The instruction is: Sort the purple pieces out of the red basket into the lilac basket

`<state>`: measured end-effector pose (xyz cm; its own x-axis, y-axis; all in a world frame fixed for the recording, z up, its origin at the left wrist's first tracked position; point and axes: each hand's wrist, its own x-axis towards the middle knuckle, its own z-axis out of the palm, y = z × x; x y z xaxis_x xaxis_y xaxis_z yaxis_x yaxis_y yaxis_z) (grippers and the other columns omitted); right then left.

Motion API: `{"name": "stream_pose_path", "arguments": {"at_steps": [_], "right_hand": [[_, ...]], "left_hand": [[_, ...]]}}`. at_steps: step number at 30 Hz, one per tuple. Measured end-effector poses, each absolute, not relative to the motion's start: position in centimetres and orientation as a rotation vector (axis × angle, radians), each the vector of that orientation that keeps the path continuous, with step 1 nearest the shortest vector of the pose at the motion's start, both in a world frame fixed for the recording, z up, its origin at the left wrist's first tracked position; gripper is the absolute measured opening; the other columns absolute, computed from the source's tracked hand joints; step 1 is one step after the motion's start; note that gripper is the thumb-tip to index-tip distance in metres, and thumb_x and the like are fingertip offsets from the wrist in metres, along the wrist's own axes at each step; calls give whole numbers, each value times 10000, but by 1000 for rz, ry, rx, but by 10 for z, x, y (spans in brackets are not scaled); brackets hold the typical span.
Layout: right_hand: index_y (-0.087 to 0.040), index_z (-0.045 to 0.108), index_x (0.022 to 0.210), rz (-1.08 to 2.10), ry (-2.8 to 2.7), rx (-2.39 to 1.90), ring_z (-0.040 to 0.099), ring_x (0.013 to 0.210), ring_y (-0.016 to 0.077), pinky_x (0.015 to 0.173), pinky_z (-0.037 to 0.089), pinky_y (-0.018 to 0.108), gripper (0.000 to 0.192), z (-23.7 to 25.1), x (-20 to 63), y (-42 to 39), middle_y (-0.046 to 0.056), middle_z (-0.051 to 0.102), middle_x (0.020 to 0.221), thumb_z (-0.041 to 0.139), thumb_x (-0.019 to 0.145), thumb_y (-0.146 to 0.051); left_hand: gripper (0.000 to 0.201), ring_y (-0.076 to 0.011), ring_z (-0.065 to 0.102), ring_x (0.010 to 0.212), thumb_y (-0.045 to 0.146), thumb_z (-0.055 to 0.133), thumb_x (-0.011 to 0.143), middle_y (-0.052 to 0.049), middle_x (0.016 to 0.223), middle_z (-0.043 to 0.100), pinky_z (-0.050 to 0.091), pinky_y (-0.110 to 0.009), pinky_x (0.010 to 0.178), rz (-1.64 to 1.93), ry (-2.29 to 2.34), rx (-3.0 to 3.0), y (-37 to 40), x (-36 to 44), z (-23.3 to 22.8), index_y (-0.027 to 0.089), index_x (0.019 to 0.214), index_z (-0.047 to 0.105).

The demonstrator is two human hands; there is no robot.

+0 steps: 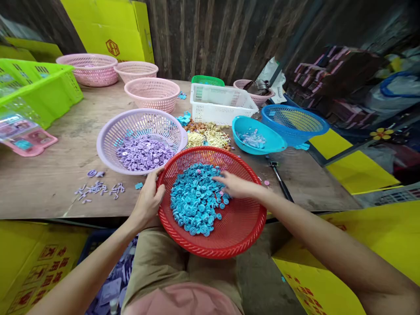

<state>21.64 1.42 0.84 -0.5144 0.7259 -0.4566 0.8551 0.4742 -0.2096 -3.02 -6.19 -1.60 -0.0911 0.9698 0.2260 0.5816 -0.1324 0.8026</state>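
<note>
A red plastic basket [243, 227] rests over my lap, tilted against the table edge. Many small round blue plastic pieces [193, 201] lie heaped in its left half, with a few pink ones among them. My left hand [149, 197] grips the basket's left rim, thumb on top. Inside the basket, my right hand [234, 183] reaches over the right side of the heap, its fingers stretched out and touching the pieces. Just behind stands a lilac basket [108, 135] holding purple pieces [144, 152].
A hammer-like tool [280, 179] lies on the wooden table [49, 183] at right. Loose purple bits [98, 188] lie at left. Behind are a white basket [216, 109], a turquoise bowl [278, 146], a blue basket [295, 127], pink baskets [152, 94] and a green crate [42, 98].
</note>
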Motion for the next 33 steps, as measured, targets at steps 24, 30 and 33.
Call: {"name": "stream_pose_path", "arguments": {"at_steps": [24,30,33], "right_hand": [[-283,601,1003,-663,2565,694,385,1116,301,856,328,511,375,13,191,-36,39,411,1276,478,694,-111],[-244,632,940,-804,2732,979,403,1128,215,911,315,392,358,41,260,-35,44,456,1240,448,687,-69],[-194,601,952,-930,2932,1408,526,942,153,805,403,282,268,46,290,-18,53,577,1040,424,750,-188]], "left_hand": [[541,-128,555,537,150,583,494,14,666,614,442,-220,506,1216,1150,536,-68,-12,-16,166,1029,510],[608,-116,557,515,54,537,458,18,664,627,451,-206,488,1325,1083,374,-75,-3,-9,189,1050,508],[630,-133,572,529,39,522,461,11,691,637,463,-226,488,1331,1067,359,-82,-3,-2,204,1069,499]]}}
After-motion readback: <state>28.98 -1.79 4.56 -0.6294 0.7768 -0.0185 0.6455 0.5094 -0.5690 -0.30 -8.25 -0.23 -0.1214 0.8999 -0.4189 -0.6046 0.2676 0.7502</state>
